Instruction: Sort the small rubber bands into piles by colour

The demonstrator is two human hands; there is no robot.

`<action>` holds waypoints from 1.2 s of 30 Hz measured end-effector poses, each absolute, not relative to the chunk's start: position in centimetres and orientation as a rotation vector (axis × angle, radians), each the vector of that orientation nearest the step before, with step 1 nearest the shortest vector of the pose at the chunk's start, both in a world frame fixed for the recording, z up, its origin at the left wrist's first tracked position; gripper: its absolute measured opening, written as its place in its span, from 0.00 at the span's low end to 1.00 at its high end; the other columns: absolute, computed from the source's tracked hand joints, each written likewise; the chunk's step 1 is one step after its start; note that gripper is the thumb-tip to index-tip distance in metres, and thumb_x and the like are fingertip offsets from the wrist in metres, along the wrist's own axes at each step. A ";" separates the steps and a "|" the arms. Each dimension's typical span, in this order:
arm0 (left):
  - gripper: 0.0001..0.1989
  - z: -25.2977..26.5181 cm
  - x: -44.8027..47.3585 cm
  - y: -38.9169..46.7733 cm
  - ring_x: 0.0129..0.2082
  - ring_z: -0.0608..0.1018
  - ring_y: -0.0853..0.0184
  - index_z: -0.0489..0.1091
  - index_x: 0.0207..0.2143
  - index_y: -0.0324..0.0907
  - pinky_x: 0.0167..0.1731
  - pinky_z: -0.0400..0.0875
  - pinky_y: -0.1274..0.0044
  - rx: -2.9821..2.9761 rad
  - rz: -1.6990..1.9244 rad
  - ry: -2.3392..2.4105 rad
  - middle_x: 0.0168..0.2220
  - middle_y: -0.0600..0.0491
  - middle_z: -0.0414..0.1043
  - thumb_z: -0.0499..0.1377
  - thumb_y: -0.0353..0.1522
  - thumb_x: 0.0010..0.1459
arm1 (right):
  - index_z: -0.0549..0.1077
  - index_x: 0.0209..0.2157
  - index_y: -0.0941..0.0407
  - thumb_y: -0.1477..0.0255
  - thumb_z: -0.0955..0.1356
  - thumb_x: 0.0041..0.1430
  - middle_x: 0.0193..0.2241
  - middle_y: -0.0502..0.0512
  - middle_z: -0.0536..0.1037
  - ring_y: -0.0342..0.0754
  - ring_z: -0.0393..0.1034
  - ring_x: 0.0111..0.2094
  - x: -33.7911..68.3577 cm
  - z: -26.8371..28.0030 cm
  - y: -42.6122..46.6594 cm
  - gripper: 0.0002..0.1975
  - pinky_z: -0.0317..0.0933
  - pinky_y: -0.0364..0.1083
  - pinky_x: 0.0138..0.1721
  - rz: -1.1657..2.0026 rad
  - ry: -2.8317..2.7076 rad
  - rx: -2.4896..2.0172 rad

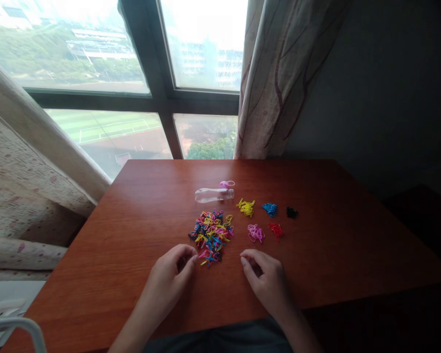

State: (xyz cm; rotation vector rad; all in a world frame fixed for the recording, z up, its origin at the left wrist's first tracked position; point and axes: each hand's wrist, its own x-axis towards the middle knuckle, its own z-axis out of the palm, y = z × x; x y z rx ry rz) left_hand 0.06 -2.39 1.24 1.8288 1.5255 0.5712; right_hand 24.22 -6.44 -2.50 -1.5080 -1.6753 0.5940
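A mixed pile of small rubber bands (211, 233) in several colours lies on the brown table. At its near left edge is my left hand (172, 272), fingers curled and thumb brought to the index finger. Its fingertips are close to a pink band; whether they hold anything is too small to make out. My right hand (266, 277) rests to the right of the pile, closed with thumb and index tips together, and no band shows in it. Beyond it lie small single-colour heaps: pink bands (256, 233), red bands (276, 231), yellow bands (246, 208), blue bands (269, 210) and black bands (291, 212).
Behind the mixed pile, a clear plastic bottle (213, 195) lies on its side with a pinkish-purple looped cap (227, 184) beside it. The table (132, 220) reaches to a window (161, 98) flanked by curtains (275, 73). A white curved rail (22, 323) stands at lower left.
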 end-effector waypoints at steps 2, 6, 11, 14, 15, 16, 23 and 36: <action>0.09 1.2 0.1 -2.5 0.29 0.75 0.64 0.70 0.31 0.43 0.29 0.66 0.76 1.954 0.511 1.585 0.30 0.53 0.73 0.53 0.36 0.60 | 0.74 0.36 0.54 0.73 0.63 0.63 0.28 0.52 0.78 0.46 0.72 0.28 24.2 -2.5 -6.5 0.08 0.63 0.43 0.33 0.604 -1.676 -1.508; 0.09 1.5 0.1 -2.7 0.32 0.76 0.65 0.69 0.33 0.45 0.32 0.67 0.76 2.170 0.401 1.623 0.33 0.53 0.73 0.51 0.33 0.63 | 0.74 0.36 0.54 0.73 0.64 0.63 0.29 0.51 0.78 0.46 0.72 0.29 24.3 -2.7 -6.5 0.07 0.63 0.43 0.33 0.595 -1.687 -1.511; 0.12 1.7 0.2 -2.9 0.35 0.77 0.62 0.69 0.36 0.45 0.29 0.65 0.76 2.392 0.276 1.806 0.36 0.53 0.72 0.47 0.34 0.67 | 0.74 0.36 0.54 0.73 0.64 0.63 0.29 0.50 0.78 0.46 0.72 0.29 24.3 -3.0 -6.5 0.07 0.62 0.43 0.33 0.585 -1.697 -1.507; 0.12 1.6 0.1 -2.8 0.35 0.77 0.62 0.69 0.35 0.45 0.28 0.64 0.76 2.415 0.211 1.824 0.35 0.52 0.71 0.47 0.33 0.67 | 0.74 0.36 0.54 0.73 0.64 0.63 0.29 0.51 0.78 0.46 0.72 0.29 24.3 -3.0 -6.6 0.06 0.62 0.43 0.33 0.589 -1.696 -1.506; 0.12 1.6 0.0 -2.8 0.34 0.77 0.62 0.69 0.35 0.45 0.28 0.64 0.76 2.397 0.198 1.805 0.35 0.52 0.71 0.47 0.32 0.67 | 0.74 0.36 0.54 0.73 0.64 0.63 0.29 0.51 0.78 0.46 0.72 0.29 24.3 -3.0 -6.6 0.06 0.62 0.43 0.34 0.590 -1.695 -1.506; 0.11 1.6 0.0 -2.6 0.34 0.77 0.62 0.69 0.35 0.44 0.29 0.64 0.76 2.366 0.202 1.768 0.35 0.52 0.71 0.47 0.32 0.66 | 0.74 0.36 0.54 0.73 0.64 0.63 0.29 0.51 0.78 0.46 0.72 0.29 24.2 -3.0 -6.6 0.06 0.62 0.43 0.34 0.592 -1.695 -1.505; 0.09 2.0 -0.5 -1.9 0.31 0.75 0.65 0.68 0.32 0.44 0.32 0.66 0.76 2.133 0.397 1.489 0.32 0.53 0.72 0.51 0.34 0.64 | 0.74 0.37 0.54 0.74 0.64 0.63 0.30 0.51 0.78 0.46 0.72 0.30 24.2 -3.1 -6.4 0.06 0.62 0.43 0.35 0.598 -1.684 -1.494; 0.08 3.1 5.2 -1.7 0.33 0.75 0.68 0.69 0.34 0.44 0.33 0.66 0.79 2.211 0.599 1.338 0.35 0.54 0.72 0.52 0.33 0.65 | 0.73 0.36 0.53 0.76 0.63 0.63 0.31 0.51 0.78 0.46 0.72 0.32 24.0 -2.8 -6.6 0.07 0.58 0.43 0.35 0.545 -1.764 -1.501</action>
